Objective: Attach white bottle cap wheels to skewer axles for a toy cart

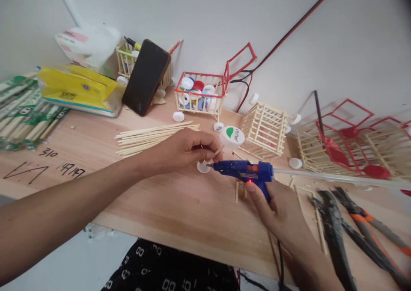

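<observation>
My right hand (pixel 278 207) is wrapped round the handle of a blue glue gun (pixel 242 170), its red light lit and a long clear glue stick (pixel 305 175) coming out of its back. The nozzle points left at a small white cap (pixel 203 167) just under my left fingers. My left hand (pixel 192 147) pinches a short thin stick (pixel 219 150) that carries a white bottle cap with a green mark (pixel 232 137) at its upper end. Whether the nozzle touches the lower cap cannot be made out.
Thin sticks (pixel 150 139) lie left of centre. Behind stand a red-trimmed stick cart of caps (pixel 199 96), a plain stick cart (pixel 265 128), a phone (pixel 147 77) and a yellow packet (pixel 80 87). Pliers (pixel 334 231) and more carts (pixel 346 149) are at right; wrapped chopsticks (pixel 28 111) at left.
</observation>
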The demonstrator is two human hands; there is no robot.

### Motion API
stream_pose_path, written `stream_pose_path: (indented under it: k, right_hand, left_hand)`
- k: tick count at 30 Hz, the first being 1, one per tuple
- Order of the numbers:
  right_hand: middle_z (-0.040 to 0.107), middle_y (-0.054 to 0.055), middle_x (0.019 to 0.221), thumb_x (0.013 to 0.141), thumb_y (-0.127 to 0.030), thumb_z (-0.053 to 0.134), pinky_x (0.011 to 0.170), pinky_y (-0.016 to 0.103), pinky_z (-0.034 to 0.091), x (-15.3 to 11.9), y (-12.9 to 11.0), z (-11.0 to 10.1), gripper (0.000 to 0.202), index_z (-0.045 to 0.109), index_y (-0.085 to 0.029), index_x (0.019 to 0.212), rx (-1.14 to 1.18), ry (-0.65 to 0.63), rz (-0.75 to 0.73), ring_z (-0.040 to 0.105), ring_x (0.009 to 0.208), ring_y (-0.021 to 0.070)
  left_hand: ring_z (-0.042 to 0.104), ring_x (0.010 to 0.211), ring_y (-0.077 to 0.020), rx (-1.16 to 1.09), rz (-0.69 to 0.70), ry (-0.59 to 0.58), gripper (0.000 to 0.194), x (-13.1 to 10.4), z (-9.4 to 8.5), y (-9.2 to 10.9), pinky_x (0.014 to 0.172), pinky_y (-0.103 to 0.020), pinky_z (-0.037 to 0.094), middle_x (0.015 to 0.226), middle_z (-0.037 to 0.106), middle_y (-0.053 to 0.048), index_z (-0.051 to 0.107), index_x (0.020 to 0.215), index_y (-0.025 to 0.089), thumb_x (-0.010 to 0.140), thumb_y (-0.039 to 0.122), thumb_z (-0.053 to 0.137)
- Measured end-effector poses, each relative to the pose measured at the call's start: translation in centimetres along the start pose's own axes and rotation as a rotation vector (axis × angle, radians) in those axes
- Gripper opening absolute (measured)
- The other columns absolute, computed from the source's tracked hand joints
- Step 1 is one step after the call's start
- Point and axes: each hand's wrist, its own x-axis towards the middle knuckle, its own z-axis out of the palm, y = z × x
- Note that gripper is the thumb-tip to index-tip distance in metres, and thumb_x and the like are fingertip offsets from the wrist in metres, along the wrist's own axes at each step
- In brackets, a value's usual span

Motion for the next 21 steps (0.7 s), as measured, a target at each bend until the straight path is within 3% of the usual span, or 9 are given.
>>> stream_pose_path:
  k: [7, 21]
  right_hand:
    - [0.052, -0.001, 0.056, 0.094, -0.042, 0.040, 0.049, 0.024, 0.035, 0.00, 0.12, -0.47, 0.037, 0.051, -0.019, 0.067, 0.131, -0.062, 0.064, 0.049, 0.052, 0.0132]
    - [0.053, -0.001, 0.058, 0.095, -0.041, 0.039, 0.050, 0.023, 0.036, -0.20, 0.15, -0.61, 0.037, 0.052, -0.018, 0.068, 0.182, -0.077, 0.046, 0.049, 0.054, 0.0131]
  left_hand:
    - [0.063, 0.075, -0.0083, 0.001, 0.000, 0.006, 0.016, -0.04, -0.04, -0.03, 0.069, -0.017, 0.047, 0.081, 0.069, 0.000, 0.066, 0.087, 0.014, 0.086, 0.010, 0.051]
    - [0.061, 0.074, -0.0083, -0.021, -0.018, -0.008, 0.017, -0.01, -0.11, 0.05, 0.068, -0.017, 0.047, 0.081, 0.067, 0.000, 0.066, 0.087, 0.013, 0.085, 0.008, 0.050]
